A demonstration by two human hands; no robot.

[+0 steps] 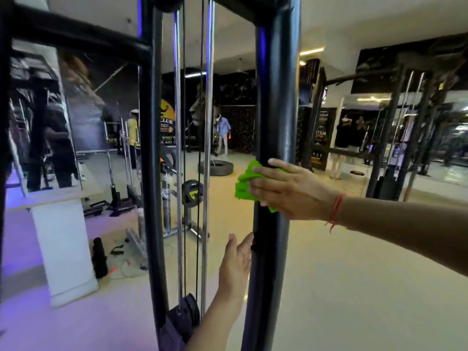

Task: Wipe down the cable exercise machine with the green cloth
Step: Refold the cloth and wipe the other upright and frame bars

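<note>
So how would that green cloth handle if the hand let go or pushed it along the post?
The green cloth looks soft and floppy: it bunches into folds under the right hand. It is probably light, and would likely drop if released, since only the pressing fingers pin it to the black post. It should slide readily on that glossy surface.

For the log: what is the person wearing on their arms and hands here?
Both forearms are bare, with no sleeves or gloves in view. The right hand has a thin red thread bracelet at the wrist, one loose end dangling. The left hand shows nothing worn.

Head-worn view, forward-down, close to upright (274, 110)
</note>
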